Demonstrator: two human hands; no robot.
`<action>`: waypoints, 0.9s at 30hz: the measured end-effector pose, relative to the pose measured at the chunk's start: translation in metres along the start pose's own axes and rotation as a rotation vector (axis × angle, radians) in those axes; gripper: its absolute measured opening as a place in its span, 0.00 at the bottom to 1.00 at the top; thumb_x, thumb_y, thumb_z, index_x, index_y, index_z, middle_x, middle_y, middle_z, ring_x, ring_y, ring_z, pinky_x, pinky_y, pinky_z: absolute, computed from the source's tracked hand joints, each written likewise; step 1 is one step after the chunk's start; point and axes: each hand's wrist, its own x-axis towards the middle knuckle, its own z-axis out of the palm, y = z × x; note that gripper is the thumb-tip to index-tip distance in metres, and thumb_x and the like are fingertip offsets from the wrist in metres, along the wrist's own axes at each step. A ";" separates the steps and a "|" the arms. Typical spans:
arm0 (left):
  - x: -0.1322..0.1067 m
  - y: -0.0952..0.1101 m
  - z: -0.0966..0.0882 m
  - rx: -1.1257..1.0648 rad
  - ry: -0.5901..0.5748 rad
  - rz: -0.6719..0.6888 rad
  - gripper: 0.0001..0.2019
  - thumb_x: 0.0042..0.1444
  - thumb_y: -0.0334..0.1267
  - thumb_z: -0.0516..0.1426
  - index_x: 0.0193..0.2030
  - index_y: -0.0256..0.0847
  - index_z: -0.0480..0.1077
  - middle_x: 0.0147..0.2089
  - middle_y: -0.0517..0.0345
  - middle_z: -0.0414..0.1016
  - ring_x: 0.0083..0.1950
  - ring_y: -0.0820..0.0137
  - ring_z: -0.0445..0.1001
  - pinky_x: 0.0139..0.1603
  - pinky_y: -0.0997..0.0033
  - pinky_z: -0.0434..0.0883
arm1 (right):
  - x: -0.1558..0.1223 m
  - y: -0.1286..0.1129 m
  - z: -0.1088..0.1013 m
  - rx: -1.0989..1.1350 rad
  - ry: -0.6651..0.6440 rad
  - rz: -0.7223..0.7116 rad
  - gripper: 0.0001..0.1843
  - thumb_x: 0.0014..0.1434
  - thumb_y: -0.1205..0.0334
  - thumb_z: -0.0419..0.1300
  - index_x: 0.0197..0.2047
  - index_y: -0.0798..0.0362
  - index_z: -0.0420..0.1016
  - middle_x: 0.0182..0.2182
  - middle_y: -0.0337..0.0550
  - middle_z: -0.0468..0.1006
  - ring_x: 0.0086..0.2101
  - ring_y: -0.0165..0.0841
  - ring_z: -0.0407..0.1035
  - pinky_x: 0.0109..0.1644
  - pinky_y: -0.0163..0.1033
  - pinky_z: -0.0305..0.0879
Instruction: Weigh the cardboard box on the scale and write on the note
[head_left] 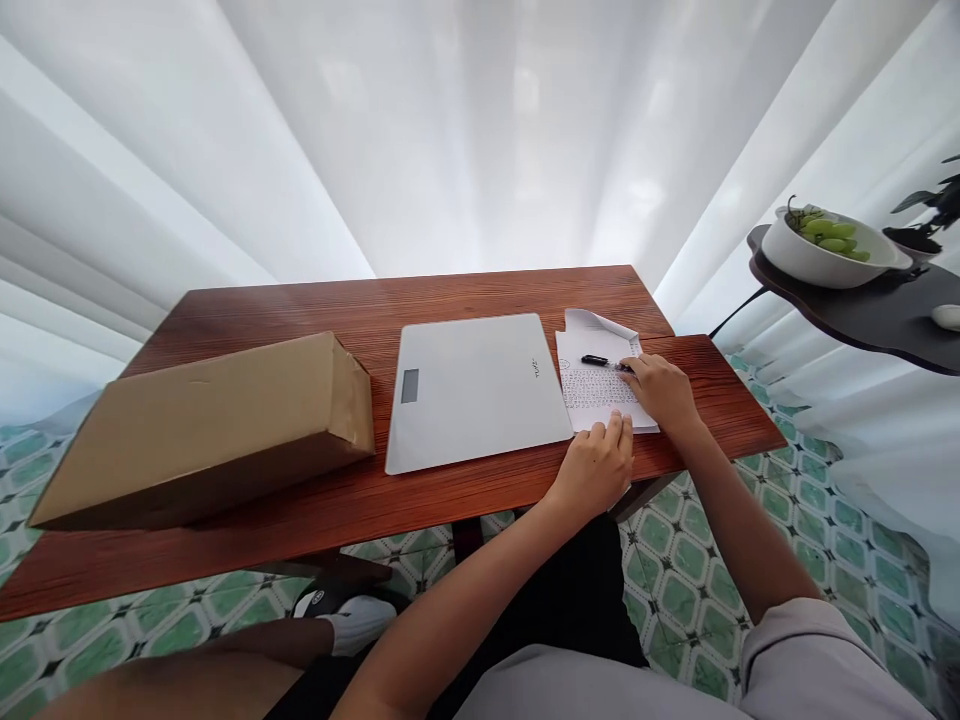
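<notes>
Rightward, the paper point(596, 392) hugs the worktop point(450, 295) edge, scale point(472, 385) just left; my left grip point(596, 465) lies flat and spread on it; right grip point(664, 390) touches the pen point(598, 360) at its end; clamping I cannot tell.

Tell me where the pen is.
Head view, right side: the pen lies on the paper, right of the scale, its end at the right hand.

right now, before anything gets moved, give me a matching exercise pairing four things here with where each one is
Things:
1. cardboard box
2. scale
3. pen
4. bowl of grapes

Places:
a. on the dark side table
b. on the written sheet
c. left end of the wooden table
d. middle of the wooden table

Pairs: 1-c, 2-d, 3-b, 4-a
</notes>
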 end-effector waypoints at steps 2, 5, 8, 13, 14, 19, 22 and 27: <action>0.001 0.001 0.003 -0.036 -0.017 -0.022 0.27 0.70 0.41 0.47 0.70 0.25 0.60 0.68 0.39 0.68 0.49 0.62 0.74 0.42 0.63 0.74 | 0.003 0.001 0.001 0.007 -0.001 -0.011 0.15 0.71 0.56 0.53 0.51 0.54 0.76 0.43 0.51 0.80 0.45 0.40 0.71 0.44 0.42 0.60; 0.000 0.000 0.006 -0.078 -0.036 -0.023 0.26 0.71 0.42 0.46 0.70 0.29 0.62 0.67 0.42 0.69 0.50 0.62 0.74 0.43 0.62 0.74 | 0.008 0.003 0.002 0.008 -0.015 -0.039 0.13 0.71 0.57 0.54 0.48 0.55 0.76 0.42 0.52 0.80 0.44 0.41 0.71 0.45 0.42 0.60; -0.002 0.000 0.008 -0.085 -0.039 -0.016 0.25 0.71 0.41 0.45 0.68 0.31 0.64 0.68 0.42 0.68 0.50 0.62 0.74 0.44 0.60 0.74 | 0.015 0.005 0.002 0.010 -0.041 -0.051 0.12 0.70 0.58 0.55 0.46 0.57 0.75 0.39 0.53 0.79 0.41 0.41 0.71 0.43 0.42 0.59; -0.003 0.000 0.010 -0.084 -0.036 -0.009 0.24 0.71 0.40 0.45 0.67 0.31 0.65 0.68 0.40 0.68 0.51 0.61 0.74 0.45 0.59 0.75 | 0.023 0.008 -0.003 0.076 -0.037 -0.064 0.10 0.69 0.62 0.55 0.42 0.58 0.74 0.34 0.54 0.79 0.36 0.40 0.70 0.40 0.41 0.55; -0.003 0.000 0.010 -0.085 -0.033 -0.008 0.24 0.71 0.40 0.45 0.67 0.31 0.65 0.68 0.41 0.68 0.51 0.61 0.74 0.45 0.59 0.75 | 0.024 0.009 -0.005 0.100 -0.017 -0.053 0.10 0.69 0.62 0.54 0.43 0.59 0.74 0.34 0.54 0.78 0.35 0.40 0.70 0.39 0.40 0.54; -0.003 0.000 0.010 -0.084 -0.013 -0.014 0.24 0.71 0.40 0.45 0.67 0.31 0.66 0.67 0.43 0.69 0.50 0.61 0.74 0.45 0.59 0.75 | 0.011 0.016 -0.015 0.289 0.144 0.073 0.10 0.66 0.61 0.51 0.44 0.56 0.71 0.34 0.51 0.76 0.34 0.37 0.68 0.34 0.38 0.51; -0.003 -0.001 0.010 -0.100 -0.012 -0.019 0.24 0.71 0.41 0.45 0.67 0.32 0.65 0.67 0.42 0.69 0.51 0.61 0.74 0.45 0.59 0.76 | -0.004 0.014 -0.015 0.481 0.219 0.156 0.09 0.65 0.58 0.49 0.39 0.53 0.67 0.28 0.45 0.74 0.29 0.34 0.65 0.34 0.38 0.55; -0.002 -0.002 0.009 -0.116 -0.017 -0.029 0.23 0.70 0.40 0.46 0.66 0.32 0.66 0.67 0.42 0.69 0.50 0.60 0.74 0.44 0.59 0.76 | -0.020 0.003 -0.003 0.918 0.089 0.113 0.20 0.67 0.52 0.40 0.49 0.52 0.67 0.27 0.40 0.77 0.25 0.31 0.68 0.29 0.36 0.65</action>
